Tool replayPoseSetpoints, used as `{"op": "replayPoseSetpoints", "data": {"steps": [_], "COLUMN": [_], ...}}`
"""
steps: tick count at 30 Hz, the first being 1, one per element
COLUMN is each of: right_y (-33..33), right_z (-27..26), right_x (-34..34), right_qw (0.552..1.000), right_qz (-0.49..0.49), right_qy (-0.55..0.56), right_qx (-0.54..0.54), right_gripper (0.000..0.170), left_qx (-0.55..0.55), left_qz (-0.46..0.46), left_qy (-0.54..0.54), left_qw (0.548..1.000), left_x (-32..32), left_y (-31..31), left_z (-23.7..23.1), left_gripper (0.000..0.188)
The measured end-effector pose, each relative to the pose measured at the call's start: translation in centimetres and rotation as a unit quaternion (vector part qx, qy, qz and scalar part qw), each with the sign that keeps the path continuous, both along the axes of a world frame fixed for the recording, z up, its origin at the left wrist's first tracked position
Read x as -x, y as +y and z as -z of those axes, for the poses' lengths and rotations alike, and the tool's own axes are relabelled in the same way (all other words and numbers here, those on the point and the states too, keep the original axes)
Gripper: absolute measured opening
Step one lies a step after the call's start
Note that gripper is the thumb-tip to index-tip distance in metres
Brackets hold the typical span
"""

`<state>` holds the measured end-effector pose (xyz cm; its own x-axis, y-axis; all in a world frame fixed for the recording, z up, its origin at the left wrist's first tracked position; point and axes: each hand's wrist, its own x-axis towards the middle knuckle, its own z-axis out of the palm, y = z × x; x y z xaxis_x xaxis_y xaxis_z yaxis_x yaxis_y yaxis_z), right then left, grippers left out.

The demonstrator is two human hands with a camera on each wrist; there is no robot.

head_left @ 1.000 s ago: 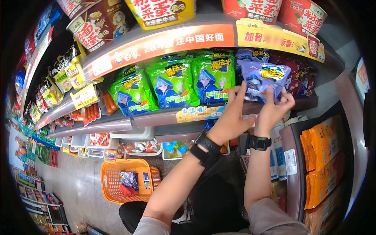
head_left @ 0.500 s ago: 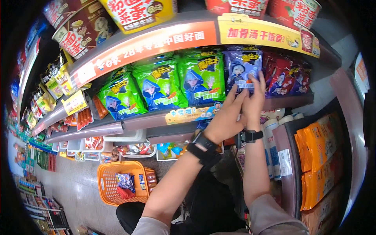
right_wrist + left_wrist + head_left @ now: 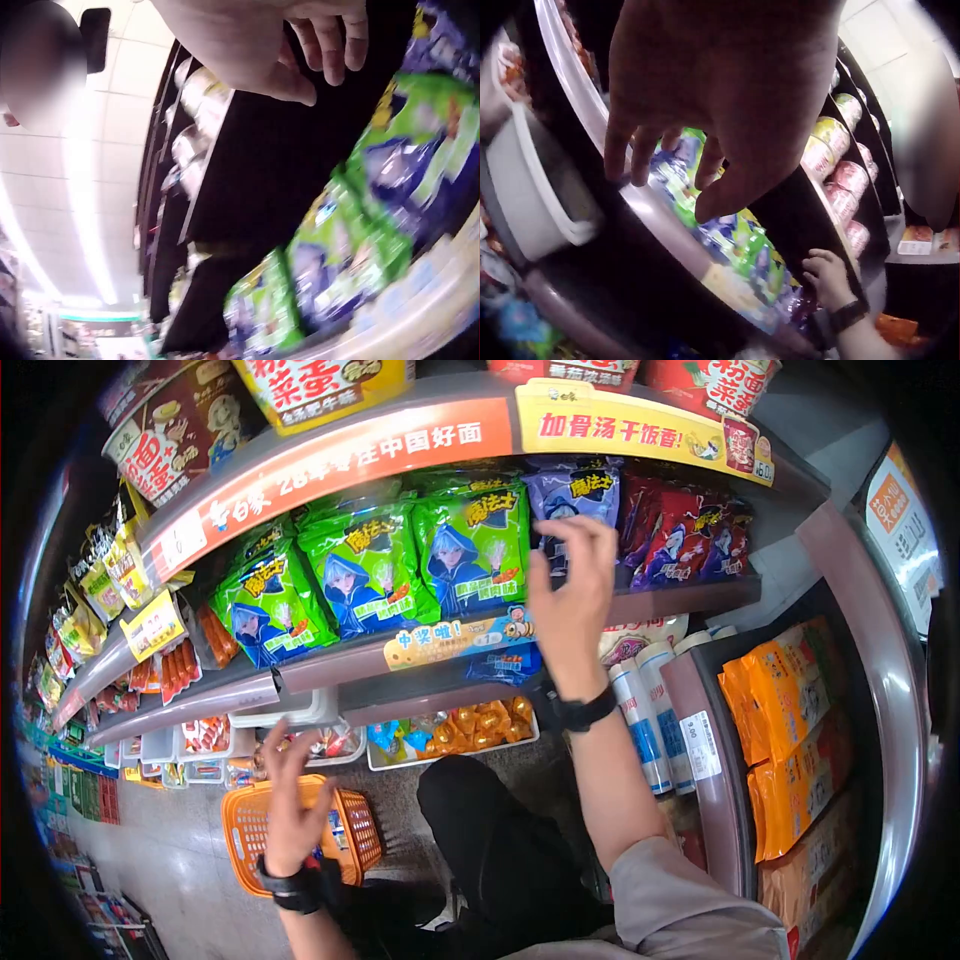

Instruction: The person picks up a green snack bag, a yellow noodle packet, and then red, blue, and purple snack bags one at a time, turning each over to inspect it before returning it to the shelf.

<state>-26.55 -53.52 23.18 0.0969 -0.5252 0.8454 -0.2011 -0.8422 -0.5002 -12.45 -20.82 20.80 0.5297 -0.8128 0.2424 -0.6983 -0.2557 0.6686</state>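
My right hand is raised in front of a purple snack bag on the shelf, fingers loosely bent and nothing held. It hides the lower part of that bag. Left of it stand green snack bags in a row, and on the right are dark red and purple bags. Lower down on the left, my left hand has its fingers spread and holds nothing. In the head view it overlaps an orange basket on the floor, covering part of the packets inside.
A shelf edge with an orange banner and noodle cups runs above the bags. Below are white trays of candy. At right, a side rack holds orange bags. My dark-clothed knee is near the trays.
The hands have parted: my left hand has dropped left and down toward the basket, while the right has shifted away from the purple bag's front. The purple bag, handled earlier, stands on the shelf.
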Motion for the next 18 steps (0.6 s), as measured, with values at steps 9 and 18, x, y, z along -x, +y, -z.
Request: {"op": "replayPoseSetpoints", "data": {"steps": [9, 18], "right_y": [20.3, 39.8], "right_z": [-0.9, -8.7], "right_x": [-12.0, -18.5], "right_qw": [0.869, 0.635], "right_qz": [-0.464, -0.772], "right_qy": [0.134, 0.002], "right_qx": [0.106, -0.018], "right_gripper": [0.013, 0.017], "left_qx": [-0.042, 0.035], "left_qz": [-0.161, -0.390], "left_qy": [0.025, -0.050], "left_qw": [0.986, 0.919], "left_x": [-6.1, -3.2], "left_y": [17.0, 31.4], "left_z": [3.4, 12.3], "left_gripper": [0.055, 0.046]}}
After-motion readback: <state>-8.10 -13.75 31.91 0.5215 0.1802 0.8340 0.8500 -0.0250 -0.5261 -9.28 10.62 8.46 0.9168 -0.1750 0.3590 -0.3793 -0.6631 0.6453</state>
